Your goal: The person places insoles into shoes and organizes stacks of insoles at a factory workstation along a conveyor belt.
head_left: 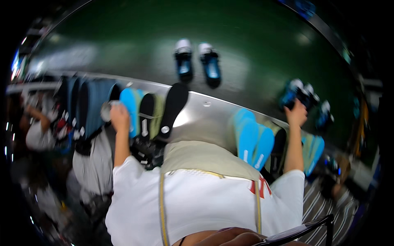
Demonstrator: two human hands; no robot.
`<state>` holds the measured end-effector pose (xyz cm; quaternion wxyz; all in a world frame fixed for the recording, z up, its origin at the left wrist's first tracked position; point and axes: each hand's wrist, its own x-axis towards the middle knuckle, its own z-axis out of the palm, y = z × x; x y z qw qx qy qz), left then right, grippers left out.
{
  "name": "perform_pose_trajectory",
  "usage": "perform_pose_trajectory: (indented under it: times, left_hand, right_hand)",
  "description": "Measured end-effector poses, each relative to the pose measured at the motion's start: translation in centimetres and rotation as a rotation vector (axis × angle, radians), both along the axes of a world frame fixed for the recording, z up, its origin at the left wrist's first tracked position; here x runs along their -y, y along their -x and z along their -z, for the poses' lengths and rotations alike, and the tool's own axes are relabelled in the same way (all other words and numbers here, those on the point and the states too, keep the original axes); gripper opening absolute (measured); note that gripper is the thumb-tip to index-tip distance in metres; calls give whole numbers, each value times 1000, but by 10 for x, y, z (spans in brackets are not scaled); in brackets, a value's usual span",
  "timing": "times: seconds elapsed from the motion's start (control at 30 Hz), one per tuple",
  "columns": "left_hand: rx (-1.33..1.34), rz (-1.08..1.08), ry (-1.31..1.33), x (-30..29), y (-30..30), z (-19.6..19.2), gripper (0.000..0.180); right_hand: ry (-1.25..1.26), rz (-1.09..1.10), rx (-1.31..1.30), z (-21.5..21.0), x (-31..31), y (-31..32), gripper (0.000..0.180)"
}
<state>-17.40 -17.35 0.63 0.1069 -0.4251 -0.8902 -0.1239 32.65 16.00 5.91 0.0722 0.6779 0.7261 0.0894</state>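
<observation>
My left hand [120, 117] is closed at the metal ledge, against a round grey-white thing [106, 111] whose kind I cannot make out. Beside it stand bright blue insoles [130, 107] and black insoles [147, 117]. My right hand [296, 113] reaches over the ledge to the green belt, its curled fingers at the heel of a dark shoe [292, 96] with a white toe and blue lining. Motion blurs the grip. More blue insoles [257, 143] stand between my right arm and my body.
A pair of dark shoes [211, 67] with white toes sits mid-belt on the green surface [135, 45]. Another shoe [325, 112] lies farther right. The metal ledge [205, 110] runs along the belt's near edge. Grey-blue insoles [93, 104] line its left side; another person's arm [39, 117] shows far left.
</observation>
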Motion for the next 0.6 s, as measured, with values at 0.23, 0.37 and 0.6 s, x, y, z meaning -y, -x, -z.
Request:
perform_pose_trajectory:
  times: [0.23,0.37,0.6]
  left_hand:
    - [225,-24,-325,-13,-17,-29,18]
    - [-42,-190,-344,0,0,-26,20]
    - [-11,-208,-253,22,36,-14,20]
  right_hand:
    - [47,296,-69,73,-50,-97,47]
    - [420,269,-73,67,-78,-105,49]
    - [246,51,46,87,-89,-79,49]
